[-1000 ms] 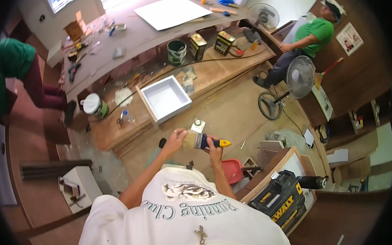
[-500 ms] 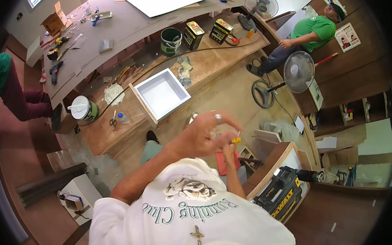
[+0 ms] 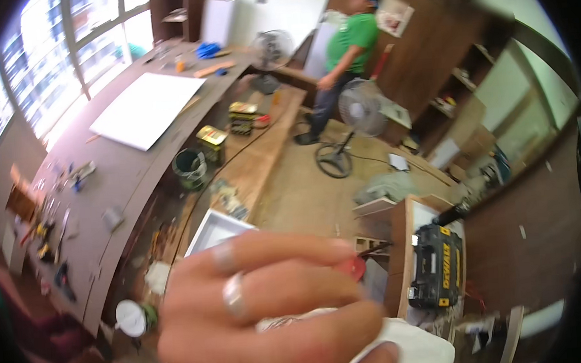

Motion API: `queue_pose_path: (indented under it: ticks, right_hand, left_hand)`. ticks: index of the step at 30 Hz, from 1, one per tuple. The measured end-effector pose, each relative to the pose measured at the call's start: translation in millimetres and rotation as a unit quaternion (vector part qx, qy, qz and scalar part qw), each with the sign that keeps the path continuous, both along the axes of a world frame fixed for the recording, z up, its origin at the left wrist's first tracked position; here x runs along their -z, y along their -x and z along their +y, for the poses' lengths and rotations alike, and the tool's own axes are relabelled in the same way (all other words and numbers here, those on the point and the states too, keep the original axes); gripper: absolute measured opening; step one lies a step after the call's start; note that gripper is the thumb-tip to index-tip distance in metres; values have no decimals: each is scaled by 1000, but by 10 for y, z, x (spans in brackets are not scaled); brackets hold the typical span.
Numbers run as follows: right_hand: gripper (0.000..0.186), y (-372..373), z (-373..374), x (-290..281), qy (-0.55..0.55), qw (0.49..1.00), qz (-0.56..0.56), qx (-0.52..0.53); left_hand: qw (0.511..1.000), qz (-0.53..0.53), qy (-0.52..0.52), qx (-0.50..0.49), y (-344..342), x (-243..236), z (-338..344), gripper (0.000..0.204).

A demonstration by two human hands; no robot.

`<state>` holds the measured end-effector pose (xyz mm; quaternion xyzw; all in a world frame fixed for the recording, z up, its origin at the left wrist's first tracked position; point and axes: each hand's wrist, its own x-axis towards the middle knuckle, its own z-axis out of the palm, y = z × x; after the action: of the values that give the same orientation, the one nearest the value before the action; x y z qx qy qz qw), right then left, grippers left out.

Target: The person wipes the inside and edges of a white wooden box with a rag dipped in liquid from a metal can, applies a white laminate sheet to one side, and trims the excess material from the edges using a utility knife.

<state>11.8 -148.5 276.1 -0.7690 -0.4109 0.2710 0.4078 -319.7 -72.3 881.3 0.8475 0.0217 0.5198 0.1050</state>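
Very close in front of me, my left hand (image 3: 265, 309) fills the lower middle, its back toward me. A silver ring (image 3: 233, 295) sits on one finger. The fingers are loosely bent and point right, with gaps between them and the thumb low at the lower edge. I see nothing held in it, though its palm side is hidden and it is somewhat blurred. Behind it are my white shirt (image 3: 414, 347) and a white drawer box (image 3: 215, 230), both partly covered. My right hand does not show.
A long grey table (image 3: 137, 181) bears a white sheet (image 3: 150, 110). Beside it, a wooden platform (image 3: 268, 139) holds tins (image 3: 212, 138) and a bucket (image 3: 190, 169). A person in green (image 3: 355, 48) stands near a floor fan (image 3: 362, 107). At right lies a black tool case (image 3: 435, 266).
My view has swung up and turned, bringing windows into sight. My left hand has come much closer. My right hand, with a small yellow-handled piece, has left view. The person in green has turned.
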Motion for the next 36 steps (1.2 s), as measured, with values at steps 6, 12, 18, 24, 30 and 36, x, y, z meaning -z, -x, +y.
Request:
queue_pose_path:
  ticks: [6,12,18,24,30,36]
  right_hand:
    - [22,-369,-611,-194,7,988,17,151]
    - [22,-570,-754,19,-28,986,12,164]
    - [22,-634,-1058,94,24,986,17,165]
    - [24,-907,-1216,116,43,994,35,93]
    - [24,-1126,-1573,295,62,996,51,29]
    - [24,-1244,-1608,326,45,995,85,15]
  left_hand:
    - [997,-30,-52,46,62,-114,-4,23]
    - [995,-44,-81,48,-33,-200,-164,24]
    - [992,-62,-91,54,-327,-134,-373,27]
    - [994,-48,-87,39,-866,-27,-725,30]
    - [994,-50,-93,24,-1352,-25,-1064,33]
    - [994,-50,-98,2,-1628,-44,-1281,37]
